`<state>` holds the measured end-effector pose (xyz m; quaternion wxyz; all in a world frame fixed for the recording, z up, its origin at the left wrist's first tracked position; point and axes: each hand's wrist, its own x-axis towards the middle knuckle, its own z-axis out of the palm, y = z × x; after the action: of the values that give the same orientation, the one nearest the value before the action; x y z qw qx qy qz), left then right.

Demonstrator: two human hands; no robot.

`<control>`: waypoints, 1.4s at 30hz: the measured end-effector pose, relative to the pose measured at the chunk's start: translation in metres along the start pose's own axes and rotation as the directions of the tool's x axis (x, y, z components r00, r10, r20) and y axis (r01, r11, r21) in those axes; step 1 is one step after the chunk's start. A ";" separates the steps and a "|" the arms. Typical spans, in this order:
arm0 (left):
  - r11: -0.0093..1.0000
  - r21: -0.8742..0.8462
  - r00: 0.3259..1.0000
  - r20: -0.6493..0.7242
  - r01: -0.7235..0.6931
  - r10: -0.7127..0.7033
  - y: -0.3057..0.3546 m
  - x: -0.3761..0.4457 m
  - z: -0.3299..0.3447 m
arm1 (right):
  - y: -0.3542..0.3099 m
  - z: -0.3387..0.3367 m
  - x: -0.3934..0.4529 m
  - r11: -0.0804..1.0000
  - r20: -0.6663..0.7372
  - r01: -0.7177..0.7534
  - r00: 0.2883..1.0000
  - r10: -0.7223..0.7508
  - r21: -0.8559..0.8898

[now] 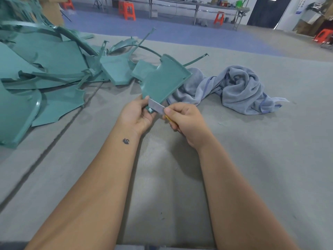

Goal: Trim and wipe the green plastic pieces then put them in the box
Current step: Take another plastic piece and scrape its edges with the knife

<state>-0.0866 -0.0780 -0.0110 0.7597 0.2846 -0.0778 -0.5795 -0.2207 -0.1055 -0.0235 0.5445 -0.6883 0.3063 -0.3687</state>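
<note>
Trimming step: your left hand (pixel 137 114) gripped the green piece (pixel 162 82) by its near corner, your right hand (pixel 187 121) pinched a blade (pixel 156 106) against that edge. Towel (pixel 234 87) lay at 2 o'clock, untrimmed pile (pixel 45 69) at 10. Next probably wiping; no box visible.

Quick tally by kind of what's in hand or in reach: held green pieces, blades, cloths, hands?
Green plastic piece in hand: 1 (table pile uncounted, overlapping)
Blade: 1
Grey cloth: 1
Hands: 2, left hand, right hand
Total: 5
</note>
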 end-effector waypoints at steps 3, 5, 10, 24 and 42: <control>0.999 -0.043 1.000 0.022 0.007 -0.006 0.002 -0.001 -0.001 | 0.002 0.001 0.002 0.997 -0.064 -0.006 0.998 0.001 -0.072; 0.999 -0.033 0.999 0.036 0.023 -0.022 0.002 -0.001 -0.002 | 0.003 0.001 0.003 0.999 -0.106 0.008 0.994 -0.014 -0.053; 0.998 0.040 0.999 0.020 0.043 -0.044 0.001 0.000 -0.002 | 0.006 -0.007 0.008 0.979 -0.262 0.035 0.965 0.020 0.201; 0.966 0.229 0.993 0.011 -0.117 0.117 0.000 0.006 -0.004 | 0.006 -0.020 0.014 0.840 -0.356 0.057 0.920 0.166 0.539; 0.972 0.095 0.972 0.116 -0.215 0.204 0.000 0.005 -0.004 | 0.006 -0.009 0.014 0.981 -0.309 -0.013 0.948 0.074 0.196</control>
<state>-0.0836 -0.0810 -0.0156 0.7951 0.2839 -0.1783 -0.5054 -0.2207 -0.1226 -0.0258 0.5603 -0.5581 0.3676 -0.4894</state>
